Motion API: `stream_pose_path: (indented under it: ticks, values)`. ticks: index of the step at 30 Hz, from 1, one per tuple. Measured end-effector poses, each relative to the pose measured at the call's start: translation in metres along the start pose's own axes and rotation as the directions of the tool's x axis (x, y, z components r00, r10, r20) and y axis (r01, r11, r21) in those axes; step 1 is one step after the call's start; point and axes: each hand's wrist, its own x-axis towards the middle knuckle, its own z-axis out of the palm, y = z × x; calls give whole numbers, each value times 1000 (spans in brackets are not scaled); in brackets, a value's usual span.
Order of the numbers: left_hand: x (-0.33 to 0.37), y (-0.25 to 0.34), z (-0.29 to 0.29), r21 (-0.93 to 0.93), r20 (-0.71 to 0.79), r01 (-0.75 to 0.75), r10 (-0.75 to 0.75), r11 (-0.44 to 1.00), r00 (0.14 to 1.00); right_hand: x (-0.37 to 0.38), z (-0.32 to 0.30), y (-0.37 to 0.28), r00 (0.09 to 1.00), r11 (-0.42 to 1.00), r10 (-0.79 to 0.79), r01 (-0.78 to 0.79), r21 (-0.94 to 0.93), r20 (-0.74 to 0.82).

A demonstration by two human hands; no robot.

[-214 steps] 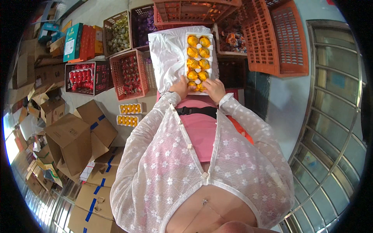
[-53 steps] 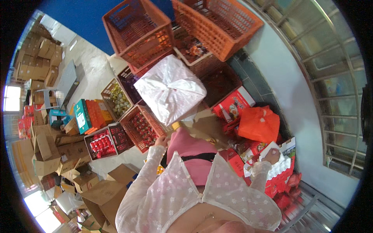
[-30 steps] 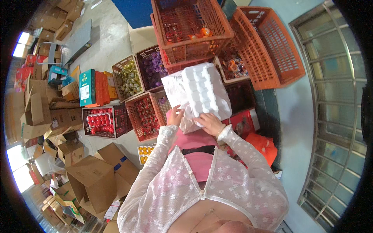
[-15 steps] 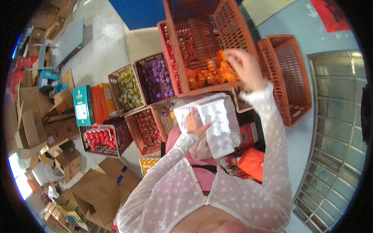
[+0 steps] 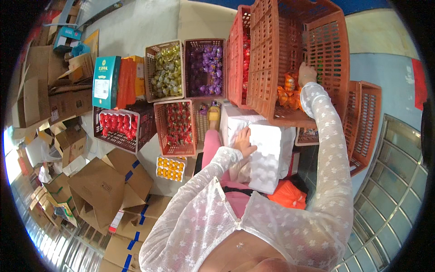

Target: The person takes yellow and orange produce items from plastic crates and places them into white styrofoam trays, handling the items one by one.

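My left hand [image 5: 244, 142] lies at the edge of a white moulded tray [image 5: 263, 158], fingers apart and thumb over the rim. Rounded hollows show in the tray, which rests on a white-covered block [image 5: 235, 121] at my lap. My right hand [image 5: 307, 75] reaches into a tilted orange-brown plastic crate [image 5: 265, 68], its fingers curled down beside shiny orange-wrapped pieces [image 5: 288, 96]. Whatever those fingers hold is hidden.
Crates of gold [image 5: 166, 72], purple [image 5: 206, 68] and red [image 5: 178, 124] wrapped pieces stand ahead and left. A filled yellow tray [image 5: 170, 169] lies left of my knee. Cardboard boxes [image 5: 97, 190] crowd the lower left; another crate [image 5: 364, 122] stands right, near a barred window [image 5: 385, 181].
My right hand has gone from above the orange pieces down among them, and its fingers have curled. The view has swung left. My left hand stays at the tray.
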Motion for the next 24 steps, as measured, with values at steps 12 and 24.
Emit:
stream_pose_path:
  ticks: [12, 24]
  values:
    - [-20, 49, -3, 30, -279, -41, 48, 999, 959, -195, -21, 73, 866, -723, -105, 271, 635, -489]
    - [-41, 44, 23, -254, -310, -95, 12, 963, 951, -270, 180, 35, 659, -690, -641, -270, 672, -394]
